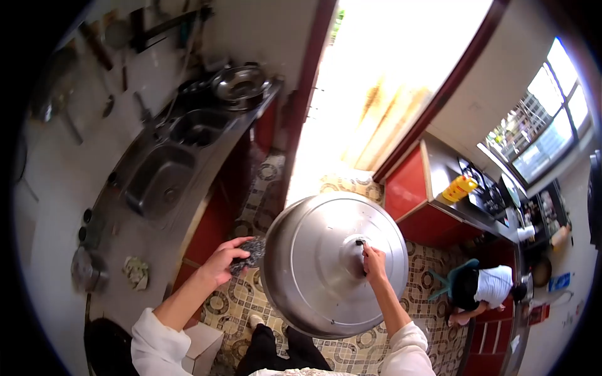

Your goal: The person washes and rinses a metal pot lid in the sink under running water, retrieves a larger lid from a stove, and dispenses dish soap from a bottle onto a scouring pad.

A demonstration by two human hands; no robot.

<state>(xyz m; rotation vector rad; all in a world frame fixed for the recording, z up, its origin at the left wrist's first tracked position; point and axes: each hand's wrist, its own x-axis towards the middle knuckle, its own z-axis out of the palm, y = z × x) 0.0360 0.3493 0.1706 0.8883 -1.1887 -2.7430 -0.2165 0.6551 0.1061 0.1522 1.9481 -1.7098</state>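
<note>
A large round metal lid (320, 250) fills the middle of the view, on what looks like a wide metal pot (274, 276) whose side shows at the left. My right hand (375, 262) is closed around the dark knob (360, 242) at the lid's centre. To the left of the lid, my left hand (224, 260) pinches a dark grey speckled pad (252, 255), its material unclear. The pad is close to the pot's left edge; whether they touch I cannot tell. The pot's inside is hidden.
Along the left runs a counter with a metal sink (160, 182), a crumpled cloth (136, 272) and a lidded pot (88, 269). A bright doorway (376, 94) is ahead. At right are a yellow bottle (459, 188), a stove (483, 191) and a seated person (492, 285).
</note>
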